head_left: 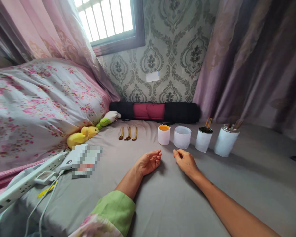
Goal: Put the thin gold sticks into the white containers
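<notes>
My left hand [149, 162] rests on the grey sheet [177, 200], fingers loosely curled, holding nothing. My right hand [185, 161] lies beside it, fingers also relaxed and empty. Just beyond them stands a row of white cups: one with an orange rim [164, 134], an empty wider one [182, 137], one with brown sticks in it [203, 138], and a jar with sticks [226, 141]. Three gold-coloured utensils [128, 133] lie to the left of the cups.
A floral duvet [39, 102] is heaped at the left with yellow and green plush toys [88, 131] at its edge. A white power strip [27, 181] and cables lie at the front left. A black and red roll [155, 112] runs along the wall.
</notes>
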`<state>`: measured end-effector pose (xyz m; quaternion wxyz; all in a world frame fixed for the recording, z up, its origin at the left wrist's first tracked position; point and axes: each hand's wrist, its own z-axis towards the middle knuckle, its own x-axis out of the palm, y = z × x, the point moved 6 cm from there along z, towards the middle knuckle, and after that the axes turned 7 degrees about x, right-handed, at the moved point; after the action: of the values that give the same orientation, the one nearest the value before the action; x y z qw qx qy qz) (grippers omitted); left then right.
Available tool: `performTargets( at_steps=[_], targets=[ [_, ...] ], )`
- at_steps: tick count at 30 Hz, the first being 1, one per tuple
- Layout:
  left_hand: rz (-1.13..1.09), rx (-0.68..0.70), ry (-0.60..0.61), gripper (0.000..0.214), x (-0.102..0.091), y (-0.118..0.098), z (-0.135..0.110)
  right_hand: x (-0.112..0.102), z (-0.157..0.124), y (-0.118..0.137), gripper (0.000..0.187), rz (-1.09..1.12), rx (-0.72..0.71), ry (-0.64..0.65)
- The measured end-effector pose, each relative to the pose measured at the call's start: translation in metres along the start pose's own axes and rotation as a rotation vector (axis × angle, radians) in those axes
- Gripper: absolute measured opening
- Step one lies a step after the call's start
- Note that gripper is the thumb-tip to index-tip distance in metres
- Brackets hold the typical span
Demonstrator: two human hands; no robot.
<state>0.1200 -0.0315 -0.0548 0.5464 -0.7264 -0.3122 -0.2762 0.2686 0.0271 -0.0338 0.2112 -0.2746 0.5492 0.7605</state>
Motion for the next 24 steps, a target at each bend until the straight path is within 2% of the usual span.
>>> performTargets(
  at_steps=[6, 11, 17, 24],
  targets=[
    [0.176, -0.038, -0.118, 0.006, -0.004, -0.008, 0.009, 0.000, -0.001, -0.003, 0.042, -0.001, -0.004, 0.014],
    [0.373, -0.028, -0.225, 0.005, -0.011, -0.026, 0.018, -0.001, -0.001, -0.003, 0.040, -0.014, 0.002, 0.001],
    [0.743, 0.069, -0.345, 0.007, -0.024, -0.064, 0.027, -0.002, -0.001, -0.002, 0.040, -0.024, 0.005, -0.009],
    [1.412, 0.187, -0.510, 0.005, -0.041, -0.120, 0.026, -0.002, -0.003, -0.001, 0.039, -0.016, -0.005, -0.007]
  ],
)
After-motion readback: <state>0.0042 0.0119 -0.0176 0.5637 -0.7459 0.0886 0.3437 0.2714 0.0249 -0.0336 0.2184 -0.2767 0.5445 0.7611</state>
